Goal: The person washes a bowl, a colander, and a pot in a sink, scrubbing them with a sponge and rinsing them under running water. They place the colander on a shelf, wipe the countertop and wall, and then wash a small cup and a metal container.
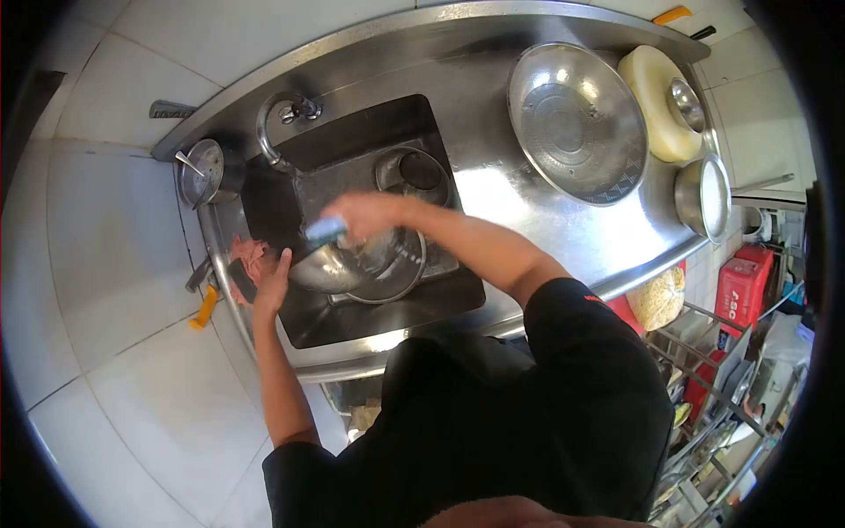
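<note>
My right hand (365,216) is closed around a pale blue and green sponge (326,231), slightly blurred, over the sink (387,333). Below it, a shiny metal bowl (327,271) sits tilted in the basin. My left hand (272,283) grips the bowl's left edge with the thumb up; its other fingers are mostly hidden. Beside that hand, on the sink's left ledge, lie a crumpled pink cloth (251,253) and a dark flat thing I cannot make out. Under and right of the bowl is a wider metal pan (407,280). Another round metal vessel (385,167) stands behind it.
A curved faucet (264,132) reaches over the basin's back left. A metal pot (231,174) with a spoon stands at left. On the right counter are a large perforated metal basin (568,123), a thick yellowish round block (647,75) with a small bowl (687,104), and a saucepan (704,198).
</note>
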`<state>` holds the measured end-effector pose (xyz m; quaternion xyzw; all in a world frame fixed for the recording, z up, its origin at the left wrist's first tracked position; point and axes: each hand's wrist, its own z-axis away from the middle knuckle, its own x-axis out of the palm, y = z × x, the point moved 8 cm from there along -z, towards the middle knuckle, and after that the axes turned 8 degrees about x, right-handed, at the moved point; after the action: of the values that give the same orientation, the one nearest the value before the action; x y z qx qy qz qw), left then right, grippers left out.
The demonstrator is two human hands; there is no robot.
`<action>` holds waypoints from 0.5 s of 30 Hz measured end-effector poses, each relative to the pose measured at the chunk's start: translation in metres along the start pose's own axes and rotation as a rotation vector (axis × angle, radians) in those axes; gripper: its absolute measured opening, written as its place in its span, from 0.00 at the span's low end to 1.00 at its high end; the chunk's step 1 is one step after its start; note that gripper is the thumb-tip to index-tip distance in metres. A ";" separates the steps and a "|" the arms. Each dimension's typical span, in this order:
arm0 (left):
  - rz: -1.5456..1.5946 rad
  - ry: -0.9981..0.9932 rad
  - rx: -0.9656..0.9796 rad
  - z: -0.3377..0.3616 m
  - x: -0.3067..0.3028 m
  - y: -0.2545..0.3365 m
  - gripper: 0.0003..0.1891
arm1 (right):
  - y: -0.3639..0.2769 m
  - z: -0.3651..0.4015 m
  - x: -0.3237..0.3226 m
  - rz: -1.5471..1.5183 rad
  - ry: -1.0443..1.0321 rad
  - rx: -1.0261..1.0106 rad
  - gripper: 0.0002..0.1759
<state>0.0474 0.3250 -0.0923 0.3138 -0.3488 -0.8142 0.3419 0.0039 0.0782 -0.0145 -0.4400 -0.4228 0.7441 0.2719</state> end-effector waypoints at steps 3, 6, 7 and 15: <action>-0.081 -0.267 0.142 0.017 0.017 0.022 0.17 | -0.003 -0.011 -0.055 0.091 0.181 -0.090 0.35; 0.260 -0.369 0.120 0.035 0.059 0.027 0.18 | 0.000 -0.002 -0.088 0.040 0.566 -0.173 0.36; 0.544 -0.302 0.140 0.039 0.072 0.043 0.20 | 0.005 0.007 -0.096 -0.011 0.714 -0.195 0.36; 0.760 -0.139 0.225 0.042 0.097 0.031 0.26 | -0.015 0.020 0.016 0.098 0.712 -0.291 0.18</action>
<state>-0.0290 0.2480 -0.0711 0.1420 -0.5492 -0.6059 0.5577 -0.0208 0.0898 -0.0031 -0.7243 -0.3818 0.4891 0.3006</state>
